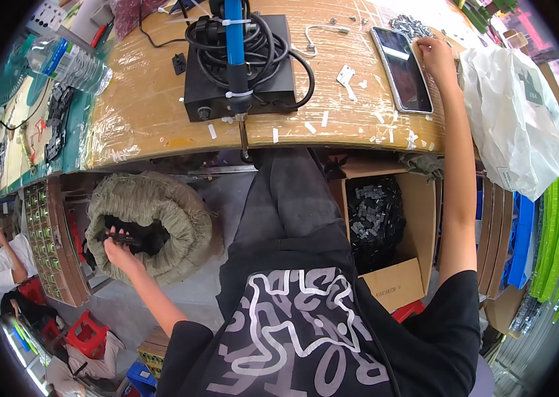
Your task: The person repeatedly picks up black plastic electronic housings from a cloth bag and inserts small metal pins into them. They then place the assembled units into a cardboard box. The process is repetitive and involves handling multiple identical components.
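Observation:
My left hand [118,247] is at the mouth of a rolled-down woven sack [190,225], below the table on the left. Its fingers are closed around a small dark part [122,237], too dark to make out well; the sack's inside is also dark. On the table at the far right, my right hand [438,61] has its fingertips pinched together beside a pile of small metal screws [410,26]. Whatever those fingertips hold is hidden. A phone [401,69] lies just left of that hand. In front of me hangs an electric screwdriver [236,59], blue and black, bit downward.
Behind the screwdriver sits a black box [203,92] with coiled cable. A white plastic bag [514,119] stands right of my forearm. Below the table edge, a cardboard box [418,218] holds dark small parts [372,212]. A water bottle [71,65] lies at the left.

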Action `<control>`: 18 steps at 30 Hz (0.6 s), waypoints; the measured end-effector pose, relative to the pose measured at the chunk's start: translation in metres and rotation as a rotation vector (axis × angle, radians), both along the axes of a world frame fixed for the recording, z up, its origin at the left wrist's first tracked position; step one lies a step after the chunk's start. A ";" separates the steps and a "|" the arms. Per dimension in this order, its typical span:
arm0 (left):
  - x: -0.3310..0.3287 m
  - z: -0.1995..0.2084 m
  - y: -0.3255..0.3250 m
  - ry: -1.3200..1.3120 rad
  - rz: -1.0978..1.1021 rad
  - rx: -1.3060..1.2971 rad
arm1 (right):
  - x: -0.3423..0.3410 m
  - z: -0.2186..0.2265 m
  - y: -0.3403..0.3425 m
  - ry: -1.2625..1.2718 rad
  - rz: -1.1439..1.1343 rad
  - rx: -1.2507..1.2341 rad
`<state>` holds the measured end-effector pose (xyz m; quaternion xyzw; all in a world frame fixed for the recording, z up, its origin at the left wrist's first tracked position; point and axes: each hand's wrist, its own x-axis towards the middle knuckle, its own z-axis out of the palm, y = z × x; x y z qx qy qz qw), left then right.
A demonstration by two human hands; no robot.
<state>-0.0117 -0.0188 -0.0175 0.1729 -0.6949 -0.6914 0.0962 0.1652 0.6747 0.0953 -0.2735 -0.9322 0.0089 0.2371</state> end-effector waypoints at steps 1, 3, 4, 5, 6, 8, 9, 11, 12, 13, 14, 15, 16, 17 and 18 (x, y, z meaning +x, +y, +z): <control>0.007 0.019 0.007 -0.019 -0.078 0.139 | -0.006 -0.003 0.000 -0.039 0.018 0.044; 0.019 0.043 0.030 -0.060 -0.255 0.358 | -0.004 0.006 -0.005 -0.068 0.003 0.128; 0.027 0.054 0.043 -0.077 -0.338 0.413 | -0.003 0.006 -0.001 -0.078 -0.042 0.134; 0.036 0.063 0.058 -0.113 -0.464 0.491 | -0.001 0.002 0.001 -0.092 -0.085 0.136; 0.048 0.074 0.076 -0.195 -0.463 0.490 | 0.004 -0.001 0.004 -0.019 -0.085 0.088; 0.074 0.090 0.109 -0.272 -0.584 0.430 | 0.010 0.003 -0.013 0.130 -0.082 0.000; 0.086 0.096 0.120 -0.334 -0.657 0.437 | 0.015 0.011 -0.029 0.209 -0.070 -0.042; 0.106 0.098 0.136 -0.280 -0.849 0.377 | 0.024 0.026 -0.085 0.476 -0.047 -0.103; 0.115 0.099 0.142 -0.306 -0.899 0.380 | 0.029 0.034 -0.119 0.633 -0.036 -0.186; 0.123 0.103 0.147 -0.329 -0.946 0.381 | 0.032 0.041 -0.150 0.791 -0.023 -0.271; 0.128 0.107 0.155 -0.336 -0.981 0.345 | 0.038 0.046 -0.176 0.878 0.024 -0.313; 0.133 0.110 0.161 -0.347 -1.017 0.306 | 0.043 0.046 -0.202 0.961 0.068 -0.357; 0.138 0.110 0.167 -0.317 -1.035 0.318 | 0.047 0.045 -0.229 0.961 0.123 -0.427; 0.141 0.108 0.172 -0.273 -1.078 0.305 | 0.049 0.044 -0.254 0.963 0.178 -0.498; 0.143 0.106 0.175 -0.284 -1.094 0.300 | 0.051 0.037 -0.276 0.965 0.224 -0.664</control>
